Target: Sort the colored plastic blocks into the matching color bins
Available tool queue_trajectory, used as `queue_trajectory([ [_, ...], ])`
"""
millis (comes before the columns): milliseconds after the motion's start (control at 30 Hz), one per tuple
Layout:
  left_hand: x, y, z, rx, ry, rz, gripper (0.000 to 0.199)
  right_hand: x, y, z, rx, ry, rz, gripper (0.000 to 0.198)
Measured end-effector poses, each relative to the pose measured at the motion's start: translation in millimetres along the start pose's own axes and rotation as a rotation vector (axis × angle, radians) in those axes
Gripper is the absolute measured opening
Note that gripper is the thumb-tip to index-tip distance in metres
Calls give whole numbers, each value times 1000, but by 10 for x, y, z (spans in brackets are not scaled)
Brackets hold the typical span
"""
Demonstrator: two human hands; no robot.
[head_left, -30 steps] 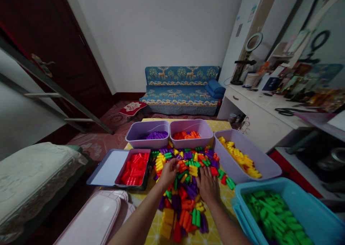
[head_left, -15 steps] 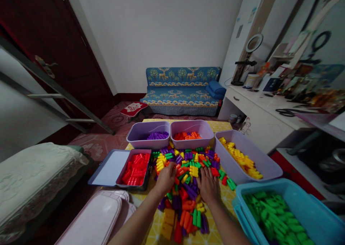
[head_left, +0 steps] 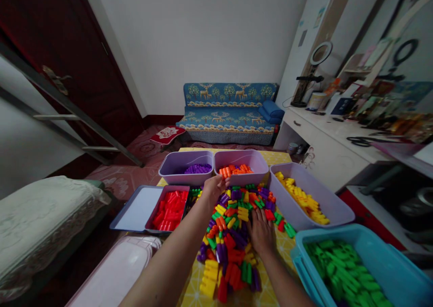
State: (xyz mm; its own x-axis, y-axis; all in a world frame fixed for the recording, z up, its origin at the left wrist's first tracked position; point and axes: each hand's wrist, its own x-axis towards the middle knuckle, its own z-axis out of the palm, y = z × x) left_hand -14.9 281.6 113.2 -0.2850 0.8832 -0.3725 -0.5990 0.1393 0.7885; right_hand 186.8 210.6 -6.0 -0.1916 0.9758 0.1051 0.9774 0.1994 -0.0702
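My left hand [head_left: 215, 187] is raised at the near rim of the purple bin with orange pieces [head_left: 241, 178], its fingers closed on an orange toy building block [head_left: 224, 172]. My right hand [head_left: 262, 232] lies flat at the right side of the mixed pile of blocks [head_left: 232, 241], fingers stretched out, holding nothing that I can see. Green, yellow, purple, red and orange pieces make up the pile. Left of the orange bin stands a purple bin with purple blocks [head_left: 186, 180].
Red blocks fill an open case [head_left: 148, 229] at the left. To the right are a lilac bin of yellow blocks [head_left: 338, 212] and a turquoise tub of green blocks [head_left: 395, 257]. A pale lid [head_left: 115, 271] lies front left. Beyond the yellow-covered table [head_left: 280, 156] stands a blue sofa [head_left: 230, 113].
My left hand has moved from the pile up and away to the orange bin's near rim, carrying an orange block. My right hand has stayed almost in place.
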Motion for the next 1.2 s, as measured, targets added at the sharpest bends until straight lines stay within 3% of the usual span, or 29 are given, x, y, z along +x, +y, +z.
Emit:
queue_trajectory([
  [167, 51, 65, 3, -80, -5, -51, 7, -9, 1, 6, 1, -3, 1, 48],
  [333, -126, -42, -201, -21, -29, 0, 15, -19, -12, 6, 5, 29, 0, 48],
  [400, -228, -135, -347, 238, -24, 131, 18, -21, -17, 4, 1, 29, 2, 47],
  [567, -523, -350, -742, 1050, -68, 618, 22, -15, -17, 13, -2, 35, -1, 49],
  [633, -628, -407, -851, 1246, -102, 672, 27, -14, -16, 19, -6, 35, 0, 48],
  [733, -732, -463, -922, 1436, -143, 639, 32, -15, -15, 24, -10, 35, -3, 48],
  [1000, -807, -506, -714, 1557, -199, 632, 35, -23, -30, -33, -19, 46, -3, 48],
  [1200, -754, -743, -388, 1500, -474, 725, 40, -12, -9, 9, -13, 9, 14, 44],
])
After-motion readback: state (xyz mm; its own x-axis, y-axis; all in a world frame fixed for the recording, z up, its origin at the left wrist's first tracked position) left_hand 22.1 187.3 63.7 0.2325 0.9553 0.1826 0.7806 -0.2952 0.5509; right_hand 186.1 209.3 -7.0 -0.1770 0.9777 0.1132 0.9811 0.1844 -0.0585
